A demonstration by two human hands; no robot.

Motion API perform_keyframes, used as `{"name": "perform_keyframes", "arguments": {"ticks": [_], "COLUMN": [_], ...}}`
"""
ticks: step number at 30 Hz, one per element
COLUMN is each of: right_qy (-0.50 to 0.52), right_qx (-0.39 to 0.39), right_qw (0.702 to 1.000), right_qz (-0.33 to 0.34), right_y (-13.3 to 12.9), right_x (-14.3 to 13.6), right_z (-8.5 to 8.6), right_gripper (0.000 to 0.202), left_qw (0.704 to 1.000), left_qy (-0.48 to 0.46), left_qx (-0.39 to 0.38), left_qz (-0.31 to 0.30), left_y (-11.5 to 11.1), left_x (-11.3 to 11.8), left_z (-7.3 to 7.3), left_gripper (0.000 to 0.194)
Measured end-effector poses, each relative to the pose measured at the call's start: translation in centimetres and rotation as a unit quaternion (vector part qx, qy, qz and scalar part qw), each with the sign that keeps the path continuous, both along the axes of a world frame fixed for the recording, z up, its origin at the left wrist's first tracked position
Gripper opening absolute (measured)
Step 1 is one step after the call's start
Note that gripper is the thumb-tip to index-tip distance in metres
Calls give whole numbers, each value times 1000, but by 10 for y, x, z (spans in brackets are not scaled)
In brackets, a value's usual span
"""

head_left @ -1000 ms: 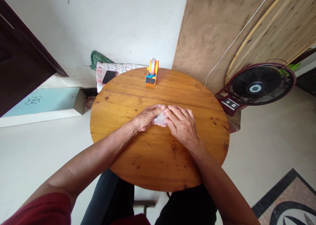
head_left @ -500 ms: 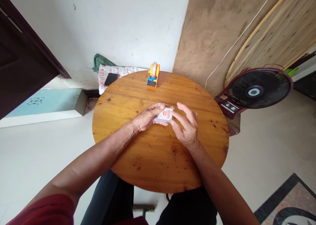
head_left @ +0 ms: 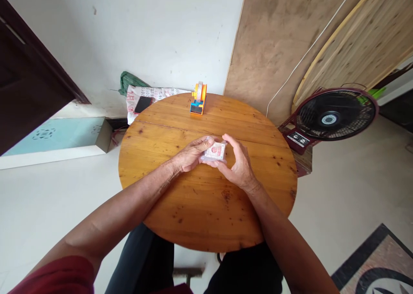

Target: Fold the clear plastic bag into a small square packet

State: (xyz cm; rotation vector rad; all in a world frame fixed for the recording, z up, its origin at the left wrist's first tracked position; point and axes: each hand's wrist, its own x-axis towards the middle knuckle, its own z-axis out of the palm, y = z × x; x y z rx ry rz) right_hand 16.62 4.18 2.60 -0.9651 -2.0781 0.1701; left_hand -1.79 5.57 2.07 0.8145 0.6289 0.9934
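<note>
A small square white packet (head_left: 215,150) with red print, in clear plastic wrapping, is held above the middle of the round wooden table (head_left: 193,208). My left hand (head_left: 192,153) is closed on the packet's left side, thumb on top and fingers underneath. At its right side my right hand (head_left: 239,162) has the thumb at the lower corner and the index finger at the upper corner, gripping the edges. The fingers under the packet are partly hidden.
An orange and blue tape dispenser (head_left: 199,98) stands at the table's far edge. Behind the table's left edge, a black phone (head_left: 143,104) lies on a printed white sack (head_left: 131,97). A fan (head_left: 335,115) stands to the right. A pale blue box (head_left: 64,132) is at left.
My right hand has closed in on the packet, its spread fingers now at the packet's right corners. The left hand keeps its hold, and the printed face shows more fully.
</note>
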Motion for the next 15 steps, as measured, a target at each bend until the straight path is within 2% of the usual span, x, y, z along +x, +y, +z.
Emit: {"name": "perform_keyframes", "arguments": {"ticks": [6,11,15], "right_qy": [-3,-10,-25], "right_qx": [-20,-62,-124], "right_qw": [1000,998,992], "right_qz": [14,20,31], "right_y": [2,5,10], "right_x": [2,4,7], "right_z": [1,-4,-11], "right_gripper": [65,65,63], "left_qw": [998,976,959], "left_qy": [53,184,235], "left_qx": [22,93,109], "left_qz": [6,65,119], "left_y": [-1,-1,3], "left_x": [2,0,-3], "left_z": [0,0,-4], "left_gripper": [50,49,50]}}
